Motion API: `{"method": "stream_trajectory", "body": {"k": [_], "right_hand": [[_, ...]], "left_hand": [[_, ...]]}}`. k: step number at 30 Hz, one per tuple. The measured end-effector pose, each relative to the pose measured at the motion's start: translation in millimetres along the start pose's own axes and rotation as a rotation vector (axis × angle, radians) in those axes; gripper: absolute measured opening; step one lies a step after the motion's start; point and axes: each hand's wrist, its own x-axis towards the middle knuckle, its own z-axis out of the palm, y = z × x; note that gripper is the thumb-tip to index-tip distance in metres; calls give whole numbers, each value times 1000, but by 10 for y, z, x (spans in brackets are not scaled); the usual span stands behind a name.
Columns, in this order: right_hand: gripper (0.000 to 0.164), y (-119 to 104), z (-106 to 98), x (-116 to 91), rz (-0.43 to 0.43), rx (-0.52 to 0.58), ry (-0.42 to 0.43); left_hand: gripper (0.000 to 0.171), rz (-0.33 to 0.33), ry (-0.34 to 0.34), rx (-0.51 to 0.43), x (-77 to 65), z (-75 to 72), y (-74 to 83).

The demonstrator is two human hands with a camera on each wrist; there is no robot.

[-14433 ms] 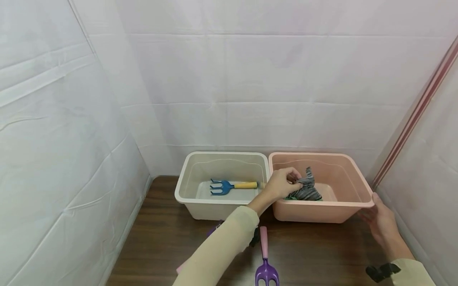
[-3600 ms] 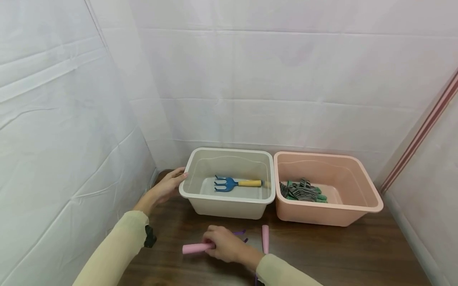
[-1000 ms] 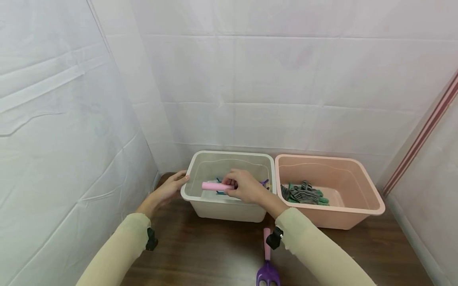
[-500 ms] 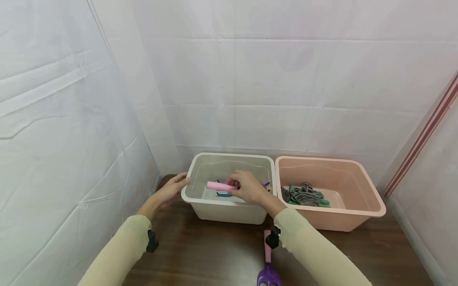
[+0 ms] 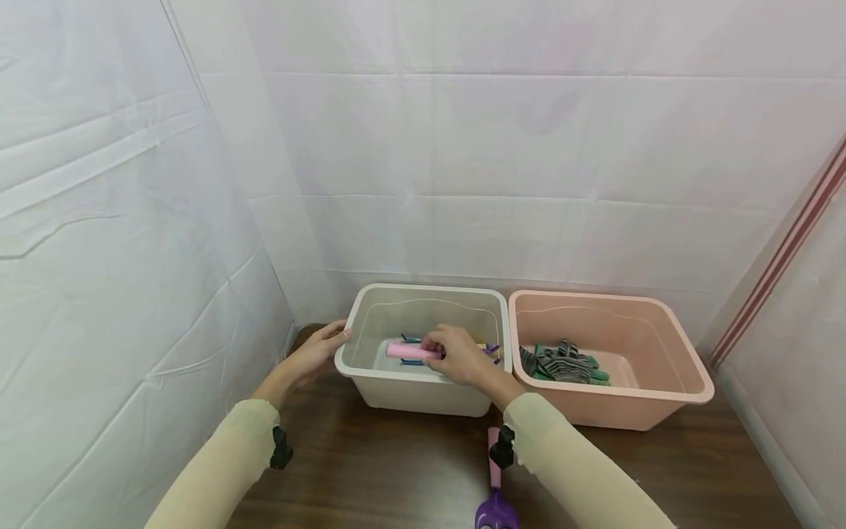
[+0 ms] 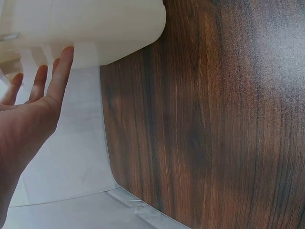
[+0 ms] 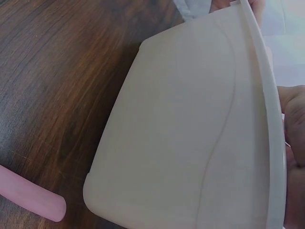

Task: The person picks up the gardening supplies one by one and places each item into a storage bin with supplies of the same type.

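My left hand [image 5: 319, 353] grips the left rim of the white bin [image 5: 423, 393], thumb on the rim and fingers against the outer wall, as the left wrist view shows. Inside that bin my right hand [image 5: 459, 356] pinches the pink handle of a hand rake [image 5: 405, 351], held low and level with the handle end to the left. Its purple prongs show to the right of the hand. Beneath it lies a blue hand rake [image 5: 414, 362] with a yellow handle, partly covered. In the right wrist view the bin's wall [image 7: 171, 119] hides most of the right hand.
A pink bin [image 5: 615, 408] stands against the white one on the right, with striped grey and green gloves [image 5: 567, 364] in it. On the brown table [image 5: 370, 470], a purple hand fork [image 5: 496, 510] with a pink handle lies in front. White sheeting surrounds the table.
Earlier my left hand had a glove at the pink bin; the gloves now lie inside. My right hand has lifted the purple rake off the table and lowered it into the white bin.
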Motion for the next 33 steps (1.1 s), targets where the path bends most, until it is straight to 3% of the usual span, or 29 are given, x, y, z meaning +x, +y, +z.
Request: {"method": "stream_trajectory", "body": {"k": [33], "right_hand": [[14, -4, 44, -23, 99, -2, -14]], "left_hand": [[62, 21, -27, -10, -2, -22, -17]]}}
